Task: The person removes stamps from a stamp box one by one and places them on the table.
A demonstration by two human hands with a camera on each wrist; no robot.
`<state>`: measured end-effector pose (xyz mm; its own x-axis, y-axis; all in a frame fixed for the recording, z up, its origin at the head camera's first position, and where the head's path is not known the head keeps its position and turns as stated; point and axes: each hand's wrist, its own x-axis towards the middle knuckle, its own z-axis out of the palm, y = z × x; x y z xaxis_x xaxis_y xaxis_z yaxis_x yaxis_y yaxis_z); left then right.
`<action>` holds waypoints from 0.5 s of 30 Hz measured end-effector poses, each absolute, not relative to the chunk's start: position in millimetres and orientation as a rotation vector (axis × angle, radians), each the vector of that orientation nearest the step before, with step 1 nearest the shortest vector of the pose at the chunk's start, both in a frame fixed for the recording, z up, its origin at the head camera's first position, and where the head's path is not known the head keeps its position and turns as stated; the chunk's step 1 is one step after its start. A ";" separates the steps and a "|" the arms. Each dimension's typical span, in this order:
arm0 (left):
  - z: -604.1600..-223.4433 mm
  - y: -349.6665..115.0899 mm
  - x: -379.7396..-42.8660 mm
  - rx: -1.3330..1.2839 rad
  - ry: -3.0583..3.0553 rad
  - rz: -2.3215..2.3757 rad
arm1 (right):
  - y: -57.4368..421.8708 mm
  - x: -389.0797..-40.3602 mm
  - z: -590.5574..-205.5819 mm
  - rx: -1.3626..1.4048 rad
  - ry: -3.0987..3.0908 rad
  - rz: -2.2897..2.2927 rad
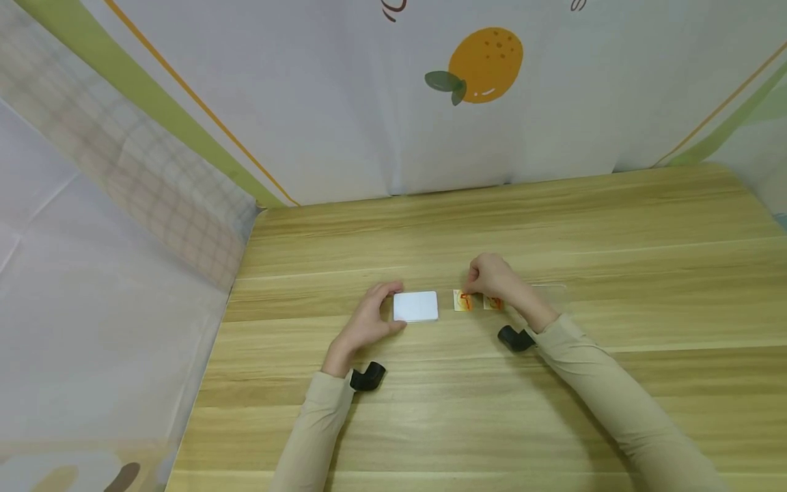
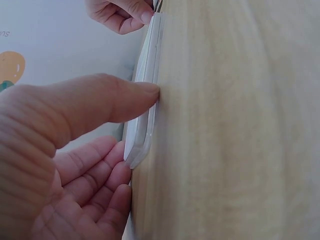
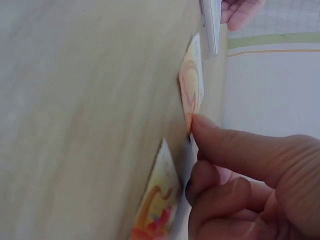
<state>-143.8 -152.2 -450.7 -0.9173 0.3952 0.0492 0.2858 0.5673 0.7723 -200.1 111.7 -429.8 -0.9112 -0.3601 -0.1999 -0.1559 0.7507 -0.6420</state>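
Observation:
A flat white rectangular case (image 1: 415,307) with rounded corners lies on the wooden table. My left hand (image 1: 369,318) holds it by its left end, thumb along the near edge and fingertips at the far side. In the left wrist view, the thumb presses the side of the white case (image 2: 141,120). To its right, my right hand (image 1: 494,275) pinches the corner of a small square picture card (image 1: 461,301) between thumb and fingers. The right wrist view shows this card (image 3: 191,80) slightly tilted. A second picture card (image 1: 492,303) lies beside it, partly under the right hand.
A clear, thin-edged rectangular piece (image 1: 553,290) lies beyond the second card, partly covered by the right forearm. Black wrist mounts (image 1: 369,376) stick out at both sleeves. A printed curtain (image 1: 344,123) hangs along the table's back edge.

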 end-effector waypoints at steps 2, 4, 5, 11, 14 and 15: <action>-450.5 -152.2 -143.8 0.584 2.666 1.275 | 112.1 -200.2 -430.9 -0.405 2.637 -0.931; -450.5 -152.2 -143.8 0.586 2.668 1.273 | 112.5 -200.2 -431.3 -0.406 2.637 -0.938; -450.5 -152.2 -143.8 0.588 2.668 1.273 | 112.7 -200.1 -431.2 -0.406 2.636 -0.940; -450.8 -152.5 -143.6 0.586 2.666 1.270 | 112.5 -200.1 -430.2 -0.409 2.641 -0.945; -450.9 -152.6 -143.7 0.586 2.665 1.272 | 112.1 -200.2 -430.2 -0.410 2.641 -0.947; -450.9 -152.6 -143.8 0.587 2.665 1.274 | 112.1 -200.2 -430.3 -0.409 2.642 -0.946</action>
